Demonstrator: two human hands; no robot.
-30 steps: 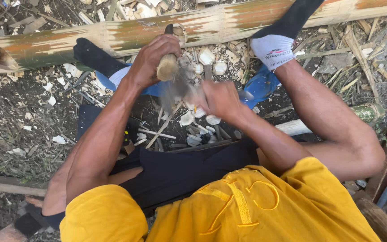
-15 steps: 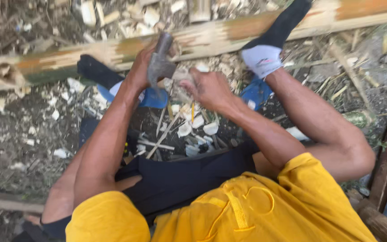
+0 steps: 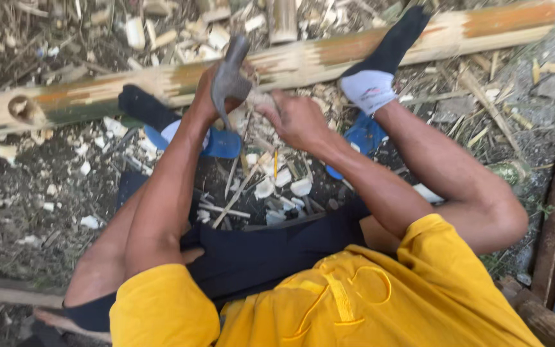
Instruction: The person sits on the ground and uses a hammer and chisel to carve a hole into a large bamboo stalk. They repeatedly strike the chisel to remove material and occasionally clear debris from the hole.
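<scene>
Since the earlier frames, the left hand (image 3: 210,103) is swinging the hammer (image 3: 229,80) up and toward the bamboo pole (image 3: 303,61); before, the tool was sitting lower, between the knees.

Head view: left grip is wrapping tight around the hammer handle, grey head pointing upward, just above the pole. Right hand (image 3: 297,119) is pinching a small pale piece (image 3: 261,99) against the pole, fingers pressed together on it, probably steadying it for striking. Both hands are working close together, right in front of the pole. Both socked feet (image 3: 370,87) are bracing against the pole, likely keeping it from rolling. Blue sandals (image 3: 220,142) are lying under the legs. Pale chips and splinters (image 3: 271,186) are littering the ground between the knees.
</scene>
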